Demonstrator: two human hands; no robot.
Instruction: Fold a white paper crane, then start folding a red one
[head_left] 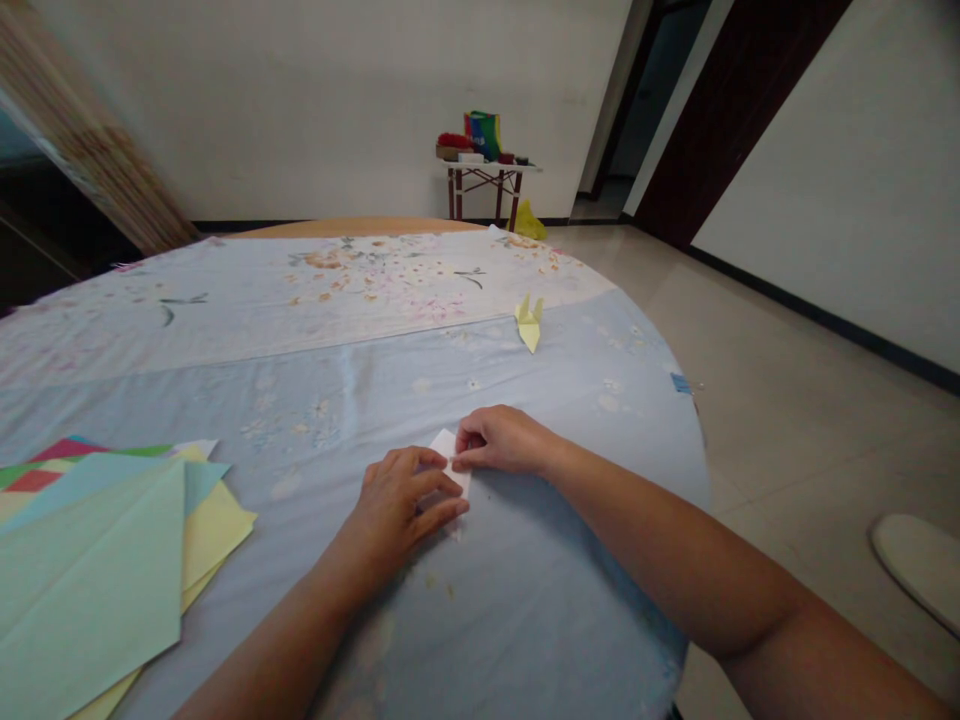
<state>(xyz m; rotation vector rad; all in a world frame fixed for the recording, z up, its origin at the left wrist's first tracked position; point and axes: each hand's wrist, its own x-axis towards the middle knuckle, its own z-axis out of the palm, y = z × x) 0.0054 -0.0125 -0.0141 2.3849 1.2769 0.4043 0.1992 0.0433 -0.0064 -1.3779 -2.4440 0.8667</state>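
A small folded piece of white paper lies on the tablecloth in front of me, with much of it hidden under my fingers. My left hand rests over its left side, palm down, the fingers apart and lying on the paper. From the right, my right hand pinches the paper's upper right edge between thumb and curled fingers. Farther off on the cloth sits a folded pale yellow paper figure with two upright points, and neither hand touches it.
Coloured paper sheets are spread in a pile at the left. A blue clip grips the tablecloth at the round table's right edge. Against the far wall stands a small table bearing a bag and boxes. A pale round seat is at right.
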